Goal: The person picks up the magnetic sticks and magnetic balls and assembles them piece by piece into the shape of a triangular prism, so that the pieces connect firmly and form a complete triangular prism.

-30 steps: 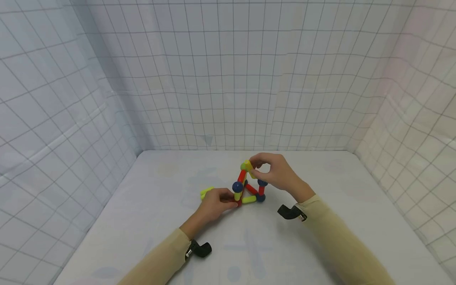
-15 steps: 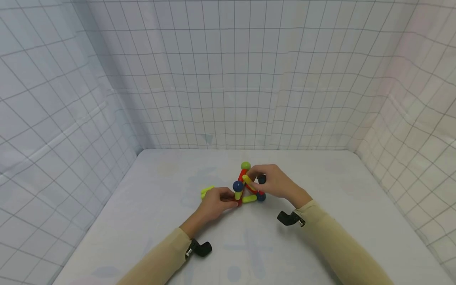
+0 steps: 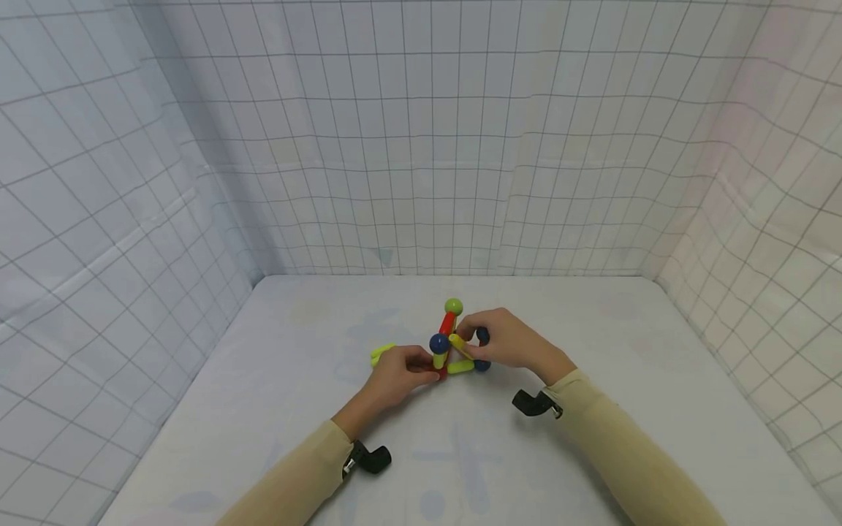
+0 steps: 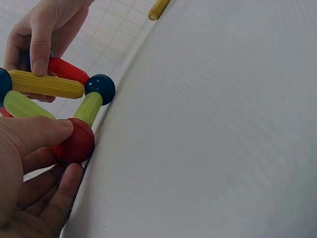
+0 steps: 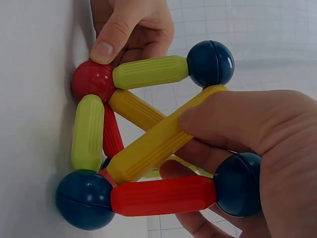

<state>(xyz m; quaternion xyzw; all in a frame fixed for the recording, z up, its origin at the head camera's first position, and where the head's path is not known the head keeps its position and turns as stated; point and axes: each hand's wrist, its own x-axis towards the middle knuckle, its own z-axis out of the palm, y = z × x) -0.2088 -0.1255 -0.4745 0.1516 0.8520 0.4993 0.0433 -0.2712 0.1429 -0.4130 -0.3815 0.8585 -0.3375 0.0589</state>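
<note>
A frame of ribbed rods and balls stands on the table. My left hand (image 3: 393,376) holds its red ball (image 5: 92,82) at the base, thumb on top and fingers beneath. My right hand (image 3: 506,340) pinches a yellow rod (image 5: 151,136) between thumb and fingers. That rod slants across the side of the frame, one end by the upper blue ball (image 5: 210,63), the other by the lower blue ball (image 5: 85,199); contact at the ends is hard to tell. A red rod (image 5: 163,195) joins the lower ball to another blue ball (image 5: 239,184). A green ball (image 3: 454,307) tops the frame.
Loose yellow-green rods (image 3: 381,352) lie just behind the left hand; a yellow rod (image 4: 158,9) shows at the top of the left wrist view. The white table (image 3: 316,307) is bounded by grid-patterned cloth walls (image 3: 421,183).
My right hand has brought the yellow rod down from beside the green ball to the slanting place between the blue balls. My left hand has stayed at the red ball.
</note>
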